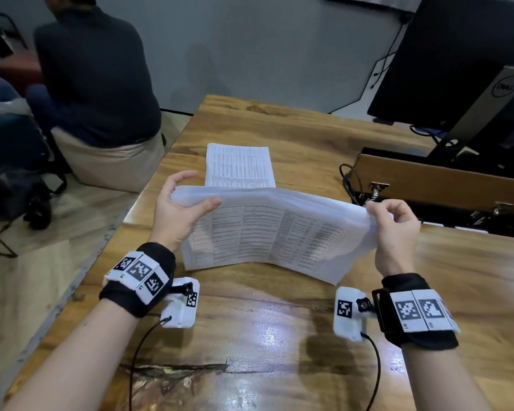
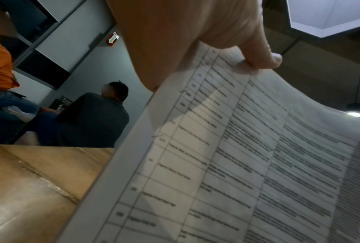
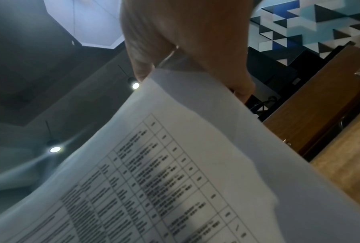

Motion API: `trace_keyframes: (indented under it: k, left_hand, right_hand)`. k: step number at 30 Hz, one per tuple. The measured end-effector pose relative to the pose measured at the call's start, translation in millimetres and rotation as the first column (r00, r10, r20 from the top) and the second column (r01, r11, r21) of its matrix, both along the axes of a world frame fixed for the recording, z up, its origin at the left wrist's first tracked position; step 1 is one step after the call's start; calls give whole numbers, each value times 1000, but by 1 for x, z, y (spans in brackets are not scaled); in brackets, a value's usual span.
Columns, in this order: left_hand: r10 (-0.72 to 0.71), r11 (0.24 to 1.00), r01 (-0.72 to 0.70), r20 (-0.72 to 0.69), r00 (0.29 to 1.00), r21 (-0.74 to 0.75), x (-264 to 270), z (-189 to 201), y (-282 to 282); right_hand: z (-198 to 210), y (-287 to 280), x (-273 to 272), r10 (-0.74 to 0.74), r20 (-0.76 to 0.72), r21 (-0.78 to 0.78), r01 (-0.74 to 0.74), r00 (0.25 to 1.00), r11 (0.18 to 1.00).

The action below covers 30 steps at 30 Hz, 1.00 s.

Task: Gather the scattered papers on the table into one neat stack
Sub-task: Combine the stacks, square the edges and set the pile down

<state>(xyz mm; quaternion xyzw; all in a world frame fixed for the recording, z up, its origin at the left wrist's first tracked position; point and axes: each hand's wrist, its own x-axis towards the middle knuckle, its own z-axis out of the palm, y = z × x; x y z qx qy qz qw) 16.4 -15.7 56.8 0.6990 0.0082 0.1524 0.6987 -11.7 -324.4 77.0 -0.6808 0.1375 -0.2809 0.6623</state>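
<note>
A bundle of printed papers point(image 1: 267, 232) with table lines stands on its lower edge on the wooden table point(image 1: 250, 321), held upright between both hands. My left hand point(image 1: 187, 200) grips the upper left corner, thumb on the front sheet. My right hand point(image 1: 389, 215) pinches the upper right corner. One more printed sheet point(image 1: 239, 166) lies flat on the table just behind the bundle. In the left wrist view the thumb presses on the papers point(image 2: 237, 156). In the right wrist view the fingers hold the papers point(image 3: 185, 164) at the top corner.
A wooden box with metal latches point(image 1: 433, 182) and cables sits at the right behind my right hand. A monitor on a stand point(image 1: 472, 84) is at the far right. A person sits on a stool point(image 1: 101, 84) beyond the table's left edge.
</note>
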Motion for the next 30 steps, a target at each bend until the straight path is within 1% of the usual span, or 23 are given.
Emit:
trace_keyframes:
  k: [6, 8, 11, 13, 15, 18, 21, 23, 25, 26, 28, 30]
  left_hand:
    - [-60, 998, 60, -18, 998, -12, 1, 1, -1]
    - [-79, 997, 78, -26, 997, -7, 3, 2, 2]
    - [-148, 989, 149, -59, 987, 10, 7, 1, 4]
    - [-168, 985, 170, -78, 983, 26, 7, 0, 5]
    - [-177, 983, 181, -89, 980, 34, 7, -2, 6]
    - [-247, 967, 253, -122, 961, 37, 6, -4, 9]
    - [-297, 951, 308, -181, 938, 35, 6, -8, 14]
    - [-298, 952, 306, -199, 934, 10, 7, -12, 16]
    - [-289, 955, 295, -217, 933, -5, 7, -16, 16]
    - [-282, 957, 290, -224, 933, 2, 6, -19, 15]
    - [-259, 962, 273, -246, 934, 24, 3, -25, 12]
    - [-228, 969, 246, -265, 937, 35, 0, -31, 9]
  right_hand:
    - [1, 2, 3, -5, -21, -7, 4, 1000, 1000]
    - [2, 3, 4, 15, -9, -19, -15, 1000, 1000]
    - [2, -1, 4, 73, -2, -20, -73, 997, 997]
    - [0, -4, 2, 99, -8, -57, -99, 995, 993]
    - [-3, -5, 1, 88, -23, -67, -89, 996, 994]
    - [-8, -8, 1, 82, -24, 21, -82, 996, 996]
    - [-9, -11, 0, 155, -4, 57, -154, 988, 986]
    - [-11, -16, -2, 253, -15, 32, -252, 967, 967]
    - [-17, -19, -4, 336, -64, -25, -338, 940, 941]
    - [-21, -19, -5, 350, -93, -68, -357, 932, 932]
    - [-28, -20, -7, 329, -156, -125, -349, 931, 929]
    - [-31, -20, -8, 322, -191, -124, -348, 927, 929]
